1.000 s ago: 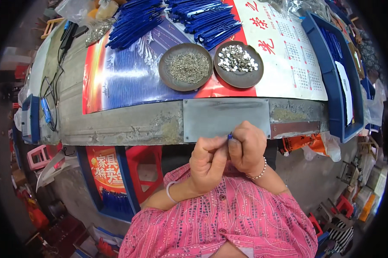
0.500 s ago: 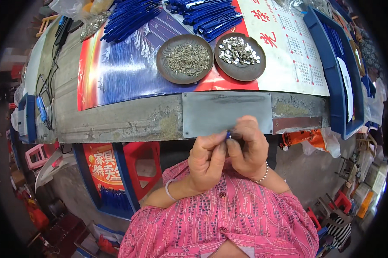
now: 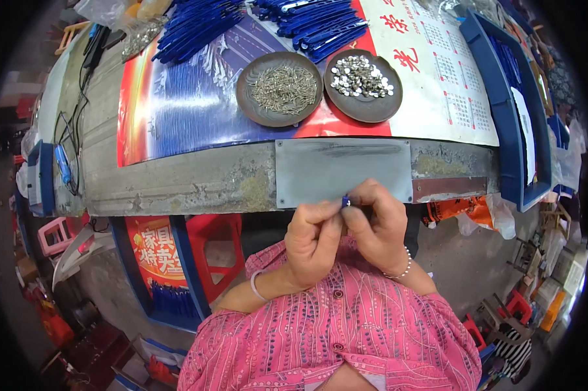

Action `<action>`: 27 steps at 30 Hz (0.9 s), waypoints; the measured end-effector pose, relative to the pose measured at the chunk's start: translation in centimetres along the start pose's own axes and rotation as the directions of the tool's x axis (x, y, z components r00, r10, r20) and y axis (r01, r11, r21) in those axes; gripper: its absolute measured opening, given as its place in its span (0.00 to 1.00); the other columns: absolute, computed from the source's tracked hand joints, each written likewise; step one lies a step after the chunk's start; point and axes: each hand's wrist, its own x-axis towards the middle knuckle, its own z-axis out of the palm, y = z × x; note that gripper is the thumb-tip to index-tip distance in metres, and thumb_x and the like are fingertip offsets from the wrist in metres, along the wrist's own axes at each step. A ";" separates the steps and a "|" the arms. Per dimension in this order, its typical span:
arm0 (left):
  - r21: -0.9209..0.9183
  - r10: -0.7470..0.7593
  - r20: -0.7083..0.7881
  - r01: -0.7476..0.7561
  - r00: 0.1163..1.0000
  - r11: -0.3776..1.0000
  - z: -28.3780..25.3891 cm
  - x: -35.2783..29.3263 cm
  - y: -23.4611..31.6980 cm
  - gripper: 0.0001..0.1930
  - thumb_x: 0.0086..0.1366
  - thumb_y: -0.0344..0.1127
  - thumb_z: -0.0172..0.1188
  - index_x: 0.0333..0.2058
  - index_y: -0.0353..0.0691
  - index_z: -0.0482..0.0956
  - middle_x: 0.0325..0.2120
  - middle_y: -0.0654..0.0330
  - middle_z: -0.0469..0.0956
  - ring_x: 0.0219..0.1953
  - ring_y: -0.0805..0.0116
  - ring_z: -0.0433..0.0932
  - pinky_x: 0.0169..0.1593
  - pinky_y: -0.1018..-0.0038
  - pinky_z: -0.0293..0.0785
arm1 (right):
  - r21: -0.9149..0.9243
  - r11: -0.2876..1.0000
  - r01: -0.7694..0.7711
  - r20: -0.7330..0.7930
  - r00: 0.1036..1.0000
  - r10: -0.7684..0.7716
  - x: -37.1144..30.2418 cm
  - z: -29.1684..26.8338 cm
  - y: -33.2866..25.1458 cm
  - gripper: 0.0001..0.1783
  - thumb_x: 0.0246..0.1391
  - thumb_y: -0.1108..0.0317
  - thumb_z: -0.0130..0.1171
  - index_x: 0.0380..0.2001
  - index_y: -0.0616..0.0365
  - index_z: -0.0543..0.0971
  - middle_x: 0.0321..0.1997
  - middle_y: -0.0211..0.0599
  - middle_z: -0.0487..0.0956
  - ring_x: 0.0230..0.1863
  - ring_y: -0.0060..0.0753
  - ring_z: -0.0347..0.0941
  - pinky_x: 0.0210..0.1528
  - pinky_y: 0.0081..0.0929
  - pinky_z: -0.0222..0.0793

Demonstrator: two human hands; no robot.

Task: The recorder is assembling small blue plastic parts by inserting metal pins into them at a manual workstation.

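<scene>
My left hand [image 3: 312, 240] and my right hand [image 3: 378, 228] meet at the table's front edge, before the grey metal plate [image 3: 343, 171]. Between their fingertips is a small blue piece [image 3: 346, 202] with a shiny silver spot; the fingers cover most of it, so its full shape is hidden. Both hands pinch it with thumb and fingers. Beyond the plate stand two brown round dishes. The left dish [image 3: 244, 107] bears many thin metal pins [image 3: 284, 89], and the right dish [image 3: 372, 113] bears small shiny metal discs [image 3: 361, 75].
Bundles of long blue plastic pieces [image 3: 199, 29] lie at the back on a printed poster [image 3: 176, 124]. A blue crate [image 3: 512, 137] stands at the right edge. Below the table at left are another blue crate [image 3: 129, 260] and a red stool [image 3: 210, 251]. A cable [image 3: 79, 124] runs along the left.
My right fingers have shifted slightly, and the blue piece with its silver spot shows more plainly between the fingertips. The dishes and bundles stay where they were.
</scene>
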 end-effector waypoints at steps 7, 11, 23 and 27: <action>0.135 0.028 -0.024 -0.025 0.999 0.991 -1.2 -0.2 0.2 0.09 0.64 0.20 0.47 0.43 0.32 0.67 0.25 0.63 0.71 0.24 0.82 0.66 0.28 0.83 0.65 | -0.568 0.709 0.417 0.019 0.868 -0.495 0.2 1.7 0.4 0.05 0.47 0.77 0.55 0.29 0.63 0.70 0.24 0.40 0.71 0.21 0.42 0.67 0.25 0.30 0.63; -0.004 0.079 0.030 -0.079 0.996 0.997 -1.0 -0.4 0.4 0.09 0.64 0.21 0.48 0.44 0.32 0.68 0.26 0.63 0.72 0.25 0.82 0.68 0.30 0.84 0.67 | -0.100 0.994 0.047 0.004 0.999 -0.047 0.3 1.2 -0.4 0.02 0.51 0.77 0.51 0.28 0.65 0.70 0.23 0.42 0.70 0.21 0.38 0.68 0.24 0.27 0.64; 0.153 0.104 -0.032 -0.098 0.994 0.983 -1.9 -0.7 1.4 0.10 0.64 0.21 0.47 0.45 0.31 0.67 0.29 0.57 0.76 0.29 0.80 0.73 0.33 0.83 0.70 | -0.496 0.718 0.488 0.013 0.831 -0.555 0.1 3.4 0.7 0.10 0.46 0.78 0.55 0.32 0.62 0.68 0.26 0.38 0.71 0.22 0.39 0.65 0.36 0.36 0.64; 0.185 0.130 -0.093 -0.111 0.987 0.976 -2.3 -0.8 1.4 0.10 0.63 0.20 0.48 0.44 0.31 0.69 0.28 0.57 0.75 0.28 0.78 0.72 0.32 0.80 0.70 | -0.276 0.935 0.220 -0.006 0.973 -0.231 0.0 4.0 -0.3 0.05 0.51 0.75 0.50 0.32 0.64 0.69 0.25 0.40 0.69 0.22 0.32 0.63 0.30 0.30 0.62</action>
